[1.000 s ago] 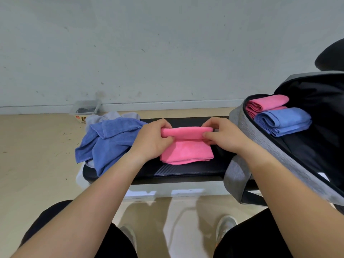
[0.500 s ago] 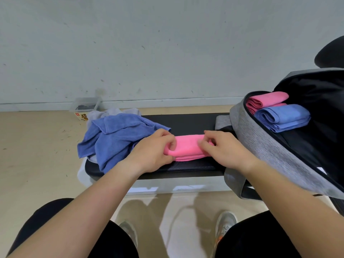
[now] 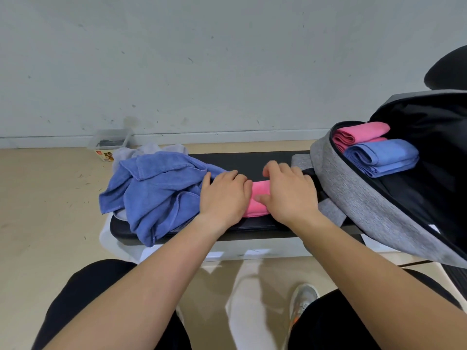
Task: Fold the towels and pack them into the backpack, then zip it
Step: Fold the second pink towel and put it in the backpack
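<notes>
A folded pink towel lies on the black bench, mostly covered by my hands. My left hand lies palm-down on its left end. My right hand covers its right end, thumb pressed on the cloth. A crumpled blue towel is heaped on the bench's left end, over a grey towel. The grey backpack lies open at the right, with a folded pink towel and a folded blue towel inside.
A clear plastic box sits on the floor by the wall, behind the bench. A dark chair part shows at the right edge. My knees and a shoe are below the bench on the beige floor.
The pink towel has been folded down into a narrow bundle on the bench. Both hands went from pinching its raised edge to lying flat over it, closer together.
</notes>
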